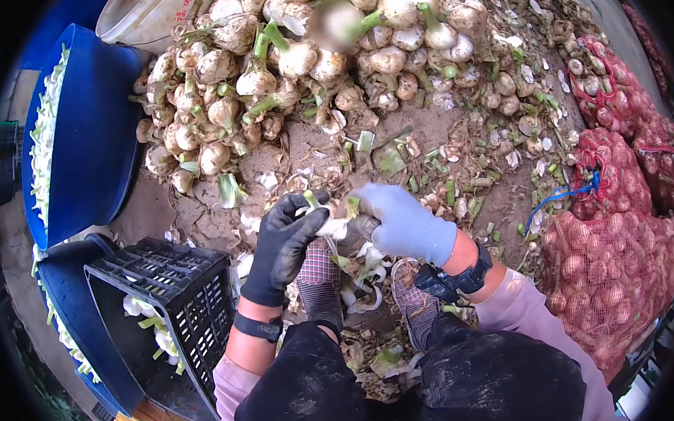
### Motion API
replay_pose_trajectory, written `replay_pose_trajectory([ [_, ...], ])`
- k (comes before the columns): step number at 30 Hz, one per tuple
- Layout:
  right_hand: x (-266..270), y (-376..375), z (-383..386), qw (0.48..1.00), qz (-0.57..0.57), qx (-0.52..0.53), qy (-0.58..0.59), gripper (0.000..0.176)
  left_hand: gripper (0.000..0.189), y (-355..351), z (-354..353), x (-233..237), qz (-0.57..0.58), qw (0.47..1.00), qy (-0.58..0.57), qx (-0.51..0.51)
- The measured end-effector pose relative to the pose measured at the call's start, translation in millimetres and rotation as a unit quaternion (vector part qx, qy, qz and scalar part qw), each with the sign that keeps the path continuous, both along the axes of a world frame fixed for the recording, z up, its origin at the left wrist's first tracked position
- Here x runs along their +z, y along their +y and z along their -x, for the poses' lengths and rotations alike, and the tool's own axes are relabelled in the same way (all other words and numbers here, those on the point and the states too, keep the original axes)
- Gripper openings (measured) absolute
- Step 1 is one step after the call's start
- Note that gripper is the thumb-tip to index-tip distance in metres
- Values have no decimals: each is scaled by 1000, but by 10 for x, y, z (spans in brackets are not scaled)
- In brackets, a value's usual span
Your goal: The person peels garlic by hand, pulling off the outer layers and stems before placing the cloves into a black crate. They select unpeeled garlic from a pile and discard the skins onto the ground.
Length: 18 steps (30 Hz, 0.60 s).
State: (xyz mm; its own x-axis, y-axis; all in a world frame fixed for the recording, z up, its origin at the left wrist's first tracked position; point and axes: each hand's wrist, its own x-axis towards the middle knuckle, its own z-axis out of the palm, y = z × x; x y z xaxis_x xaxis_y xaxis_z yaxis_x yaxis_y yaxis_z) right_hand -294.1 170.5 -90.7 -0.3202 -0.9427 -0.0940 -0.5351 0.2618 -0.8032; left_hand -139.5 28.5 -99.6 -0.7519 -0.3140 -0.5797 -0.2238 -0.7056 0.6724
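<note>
My left hand (288,232), in a black glove, is closed around a white garlic bulb (333,227), whose short green stem stub (311,200) sticks up between the fingers. Close against the bulb's other side is my right hand (410,218), in a pale blue glove with dirty fingertips. Its thumb and fingers pinch a greenish strip of garlic skin (353,206); the fingertips partly hide where it joins the bulb. Both hands are held above my shoes, over ground littered with peelings (367,274).
A large heap of unpeeled garlic (224,87) lies ahead. On the left are a blue tub (92,124) of peeled garlic and a tipped black crate (196,294) with several bulbs. Red mesh sacks (611,272) stand at right, beside cut stems and a blue tie (561,196).
</note>
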Motion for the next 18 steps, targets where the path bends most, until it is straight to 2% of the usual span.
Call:
replay_pose_trajectory([
  [1,11,-23,21,1000,0,0,-2,29,29,21,10,11,0,1000,-2,0],
  [3,1,-101,180,974,-144,-94,150,29,21,67,56,72,88,995,49,-1],
  [4,-121,-108,299,946,-231,-143,175,39,23,78,69,128,57,997,47,11],
  [5,-105,-57,311,946,-231,-145,175,39,23,102,59,109,57,997,47,9],
  [7,-52,41,249,938,-170,-91,289,43,28,142,32,26,88,994,22,55],
  [9,166,21,19,982,-126,-47,135,51,33,173,28,-3,109,993,-9,48],
  [11,62,-16,-195,993,-21,-63,99,39,34,233,46,-28,211,976,30,32],
  [12,60,-27,-225,993,-21,-64,99,39,33,259,34,-28,108,991,45,64],
  [14,103,-63,-268,979,-91,-26,181,26,33,272,-10,-82,121,990,60,47],
  [15,123,-70,-284,979,-90,-26,179,26,33,286,-54,-134,132,988,75,32],
  [16,139,-81,-285,973,-85,-24,213,19,40,291,-134,-244,72,991,97,57],
  [18,139,-87,-291,965,-80,-23,249,13,40,337,-94,-263,92,988,100,71],
])
